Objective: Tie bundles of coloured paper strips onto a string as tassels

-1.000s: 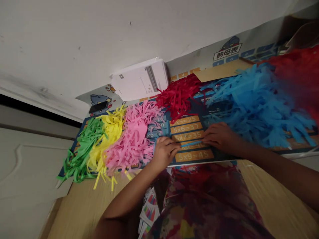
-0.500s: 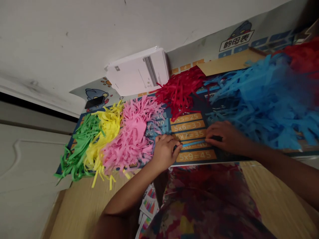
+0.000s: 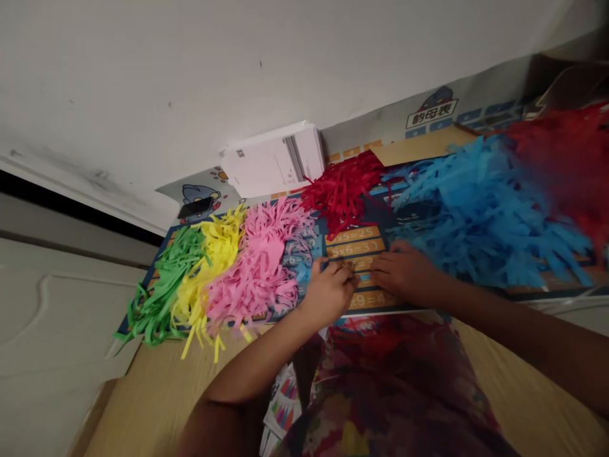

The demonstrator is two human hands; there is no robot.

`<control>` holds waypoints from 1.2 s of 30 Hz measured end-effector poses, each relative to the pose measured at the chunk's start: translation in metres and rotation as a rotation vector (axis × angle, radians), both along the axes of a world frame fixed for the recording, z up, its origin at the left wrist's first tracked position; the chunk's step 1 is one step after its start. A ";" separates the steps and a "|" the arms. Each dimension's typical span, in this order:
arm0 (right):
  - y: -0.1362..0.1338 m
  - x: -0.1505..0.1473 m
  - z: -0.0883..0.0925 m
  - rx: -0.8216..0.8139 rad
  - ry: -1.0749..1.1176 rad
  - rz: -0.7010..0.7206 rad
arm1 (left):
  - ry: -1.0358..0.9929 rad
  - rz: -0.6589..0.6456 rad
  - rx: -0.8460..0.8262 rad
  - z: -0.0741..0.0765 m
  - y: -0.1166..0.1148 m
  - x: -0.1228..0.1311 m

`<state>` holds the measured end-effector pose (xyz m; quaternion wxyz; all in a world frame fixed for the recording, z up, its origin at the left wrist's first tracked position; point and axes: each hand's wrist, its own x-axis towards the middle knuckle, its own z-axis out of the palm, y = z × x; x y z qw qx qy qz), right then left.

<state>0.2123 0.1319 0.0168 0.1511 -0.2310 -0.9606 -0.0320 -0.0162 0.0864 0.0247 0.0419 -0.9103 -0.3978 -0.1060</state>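
Observation:
A thin blue strip [image 3: 365, 277] lies low over the printed table mat, and only a short piece shows between my two hands. My left hand [image 3: 332, 289] is closed on its left end, fingers curled and thumb pressed in. At the right end my right hand [image 3: 404, 274] is closed too, its fingertips hidden under the knuckles. Just left of my left hand is a pink bunch of paper fringe [image 3: 259, 266]. A large blue bunch of fringe [image 3: 485, 222] spreads right of my right hand. Dark red fringe [image 3: 340, 190] lies beyond both hands.
Yellow fringe [image 3: 209, 266] and green fringe [image 3: 171, 279] lie at the left, some hanging over the edge. A white box [image 3: 276, 162] leans against the wall. A phone-like dark object [image 3: 196, 207] sits behind. More red fringe [image 3: 571, 158] is far right.
My hands have come closer together along the blue strip, so less of it shows between them. The whole view has shifted slightly, while the fringe bunches stay put on the table.

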 end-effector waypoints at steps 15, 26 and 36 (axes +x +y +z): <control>-0.078 0.003 0.042 -0.793 0.596 -0.232 | -0.467 -0.233 0.420 0.047 -0.044 0.001; -0.100 -0.016 0.035 -1.637 1.156 -0.394 | -0.909 -0.049 0.127 0.034 -0.069 0.034; -0.108 -0.027 0.017 -1.543 1.387 -0.547 | -1.089 0.132 -0.100 0.014 -0.077 0.044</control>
